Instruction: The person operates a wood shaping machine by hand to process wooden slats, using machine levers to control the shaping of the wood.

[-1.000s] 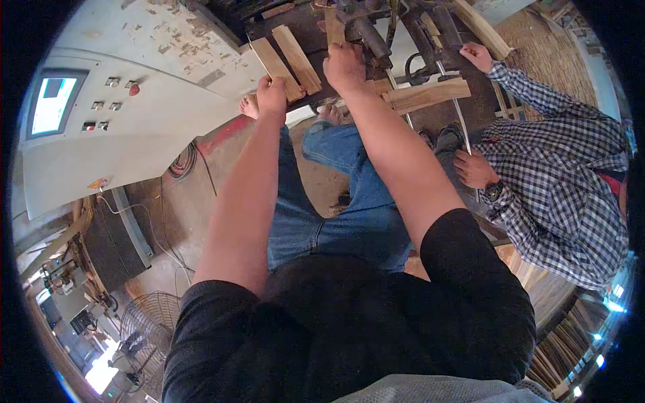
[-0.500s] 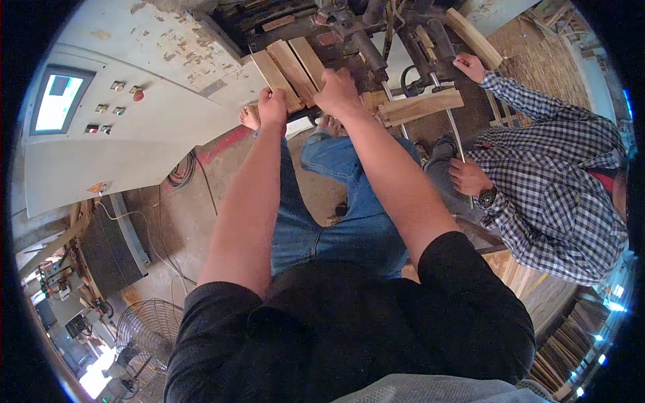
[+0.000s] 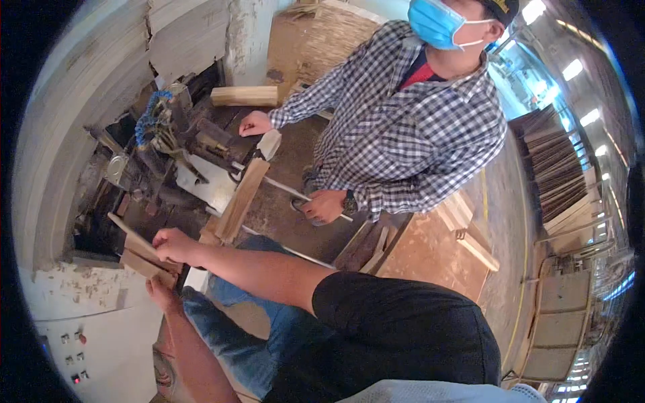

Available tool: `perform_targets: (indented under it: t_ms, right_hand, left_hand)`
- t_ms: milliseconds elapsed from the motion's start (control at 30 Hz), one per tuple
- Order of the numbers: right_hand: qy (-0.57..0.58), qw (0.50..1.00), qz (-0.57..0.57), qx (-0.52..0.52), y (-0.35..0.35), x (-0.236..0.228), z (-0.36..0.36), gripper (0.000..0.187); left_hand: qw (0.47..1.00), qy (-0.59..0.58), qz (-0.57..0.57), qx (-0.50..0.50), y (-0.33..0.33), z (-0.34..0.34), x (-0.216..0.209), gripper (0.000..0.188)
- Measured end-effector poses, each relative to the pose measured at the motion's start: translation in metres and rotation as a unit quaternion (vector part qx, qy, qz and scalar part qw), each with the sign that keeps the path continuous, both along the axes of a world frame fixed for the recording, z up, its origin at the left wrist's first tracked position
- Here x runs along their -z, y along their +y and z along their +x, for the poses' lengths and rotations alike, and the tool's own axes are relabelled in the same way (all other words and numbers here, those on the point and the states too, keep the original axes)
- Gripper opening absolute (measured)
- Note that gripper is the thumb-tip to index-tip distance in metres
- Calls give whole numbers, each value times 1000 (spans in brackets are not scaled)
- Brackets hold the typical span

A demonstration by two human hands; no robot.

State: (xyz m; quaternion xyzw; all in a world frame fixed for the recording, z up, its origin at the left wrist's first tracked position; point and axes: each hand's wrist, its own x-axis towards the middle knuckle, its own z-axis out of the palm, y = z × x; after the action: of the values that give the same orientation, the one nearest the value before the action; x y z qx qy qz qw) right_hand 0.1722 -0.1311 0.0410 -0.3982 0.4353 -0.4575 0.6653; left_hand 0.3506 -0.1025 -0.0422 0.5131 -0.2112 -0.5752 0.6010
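Several short wooden boards sit side by side at the machine, far left of me. My left hand (image 3: 161,293) is closed on the near end of a light wooden board (image 3: 143,264). Just beyond it, my right hand (image 3: 176,246) grips another wooden board (image 3: 132,232), which now shows mostly its narrow edge. The fingertips of both hands are partly hidden. To the right of my right hand, a longer wooden piece (image 3: 243,201) lies slanted across the machine's metal rods.
A co-worker in a checked shirt (image 3: 403,127) stands across, one hand (image 3: 255,123) by the machine, the other (image 3: 327,206) at a metal rod (image 3: 282,187). A wooden block (image 3: 244,96) lies behind. A control cabinet (image 3: 114,346) stands lower left, a brown table (image 3: 437,255) at right.
The view has swung to the right and up, so the hands and boards sit farther left. My right-hand board looks tipped more on edge. Both hands keep hold of the boards.
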Motion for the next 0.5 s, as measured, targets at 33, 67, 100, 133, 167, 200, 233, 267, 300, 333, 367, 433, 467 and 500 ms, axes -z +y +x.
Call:
perform_targets:
  t_ms: [33,67,100,133,167,200,233,267,300,333,367,433,467,500]
  right_hand:
    - [-17,1000,-12,15,5,-6,-4,31]
    - [-33,999,-26,23,4,-12,-10,32]
    - [-33,999,-31,21,4,-16,-11,32]
    - [-63,997,-30,18,4,-20,-11,32]
    - [-92,995,-28,18,3,-20,-11,33]
    - [-90,995,-30,16,2,-20,-13,33]
    - [-82,996,-39,24,1,-18,-15,34]
    - [-74,996,-48,32,-1,-18,-16,35]
    - [-72,996,-49,30,-2,-17,-17,35]
    - [-84,994,-53,37,-1,-15,-19,34]
    - [-100,993,-55,41,0,-15,-16,34]
    - [-111,993,-48,18,3,-23,-2,34]
    - [-115,993,-39,8,2,-23,1,34]
    - [-115,993,-36,16,-4,-12,-8,34]
  left_hand:
    - [1000,-26,12,8,0,-1,0,37]
    - [998,-51,22,9,-3,-4,-1,38]
    - [999,-51,18,7,-5,-3,-2,38]
    - [998,-56,0,18,-6,0,-1,38]
    - [997,-61,-17,33,-7,-1,-1,38]
    - [998,-59,-19,31,-8,-1,0,38]
    - [998,-44,-20,31,-7,-2,3,38]
    - [999,-29,-22,31,-8,-6,-2,38]
    - [999,-27,-24,29,-8,-10,-5,38]
    - [999,-40,-18,20,-6,-16,-8,38]
    - [998,-56,-12,9,-4,-16,-13,38]
    - [998,-62,-26,12,-5,20,10,39]
    - [997,-63,-37,28,-5,33,23,41]
    - [997,-62,-34,37,-8,16,21,41]
